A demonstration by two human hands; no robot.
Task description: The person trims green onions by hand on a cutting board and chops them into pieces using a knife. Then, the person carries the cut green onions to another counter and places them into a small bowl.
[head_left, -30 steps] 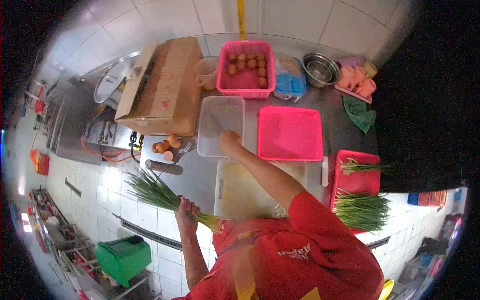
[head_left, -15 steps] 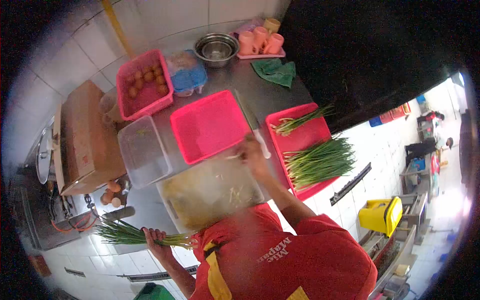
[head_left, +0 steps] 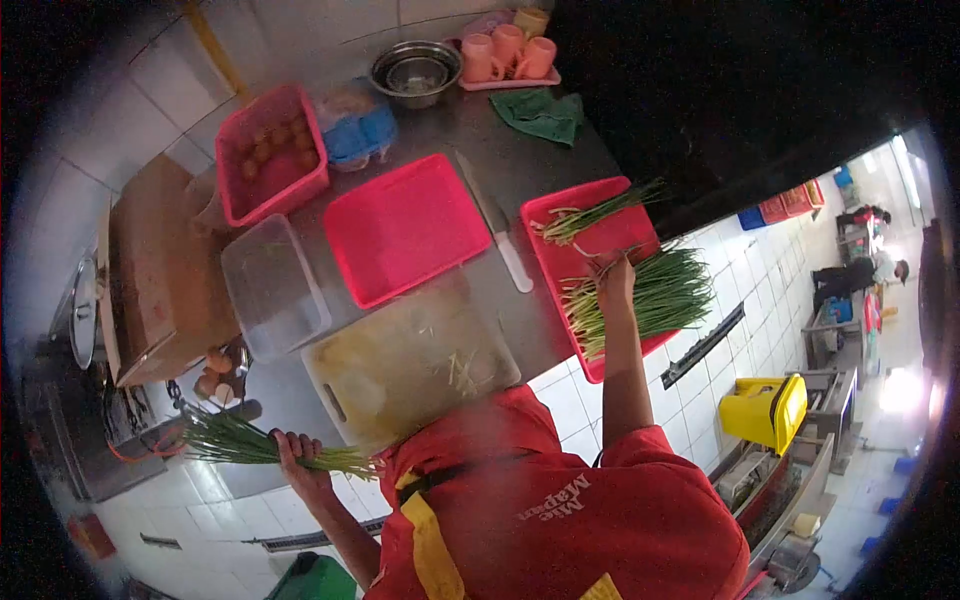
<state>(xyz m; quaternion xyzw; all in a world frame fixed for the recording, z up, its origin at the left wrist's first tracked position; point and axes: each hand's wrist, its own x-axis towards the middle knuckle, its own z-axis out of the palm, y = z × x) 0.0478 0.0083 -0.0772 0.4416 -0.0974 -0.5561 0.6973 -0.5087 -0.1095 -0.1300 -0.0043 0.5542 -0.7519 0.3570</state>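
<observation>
My left hand (head_left: 298, 458) is closed round a bundle of green onions (head_left: 235, 440), held near the lower left of the cutting board (head_left: 400, 350). Over the red tray (head_left: 590, 200) at the right, my right hand (head_left: 612, 272) touches the upper edge of the large pile of green onions (head_left: 660, 290); its fingers are too small and blurred to make out. A smaller bunch (head_left: 590, 215) lies higher in that tray. Bits of onion lie on the board. The knife (head_left: 495, 220) rests between the pink tray (head_left: 405, 230) and the red tray.
A clear container (head_left: 275, 290), a pink basket of round brown items (head_left: 270, 150) and a cardboard box (head_left: 170, 270) stand at the left. Steel bowls (head_left: 416, 74), pink cups (head_left: 507, 55) and a green cloth (head_left: 540, 115) are at the back. A person (head_left: 855, 278) is far off right.
My right hand has moved from the clear container, past the knife handle, to the onions in the red tray. My left hand still holds its bundle. The view has turned rightward.
</observation>
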